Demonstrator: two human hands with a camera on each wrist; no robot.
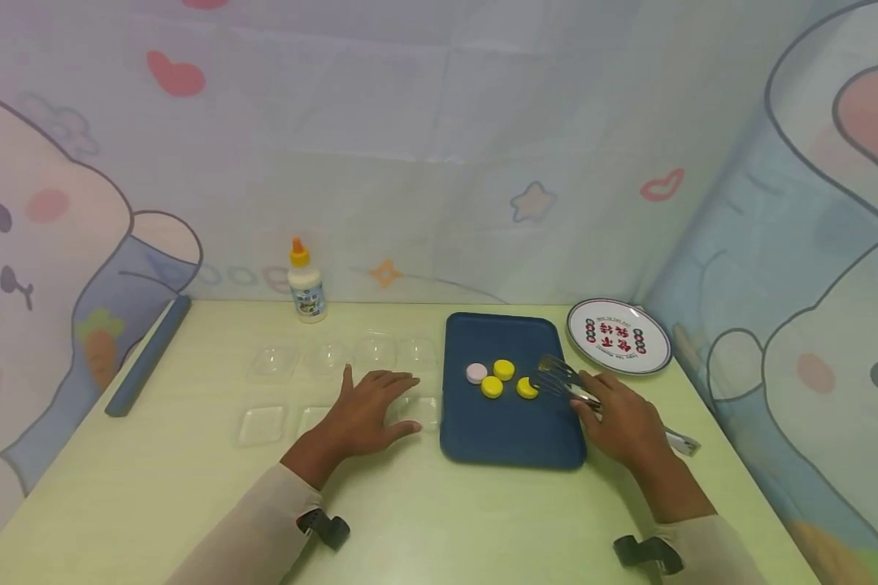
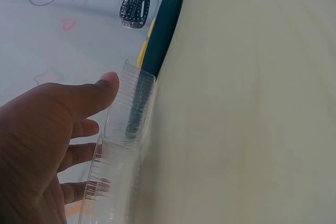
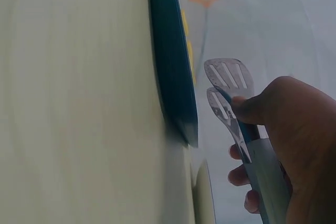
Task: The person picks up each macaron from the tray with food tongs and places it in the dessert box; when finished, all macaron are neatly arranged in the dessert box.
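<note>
My right hand (image 1: 624,416) grips metal serving tongs (image 3: 231,98) with slotted heads, held over the right side of a dark blue tray (image 1: 512,435). Near the tong heads lies a yellow macaron-like disc (image 1: 527,388). Two more yellow discs (image 1: 492,387) and a pale pink disc (image 1: 475,373) sit beside it on the tray. My left hand (image 1: 366,413) is spread at the right end of a clear plastic compartment box (image 1: 262,426), thumb on the near side. Through the clear plastic in the left wrist view, some fingertips (image 2: 102,184) show; firm contact is unclear.
A white plate (image 1: 618,337) with red and black lettering stands right of the tray. At the back left is a white bottle (image 1: 306,286) with an orange-yellow cap. A grey-blue bar (image 1: 149,357) lies along the left edge. Patterned cloth (image 1: 439,162) encloses the table.
</note>
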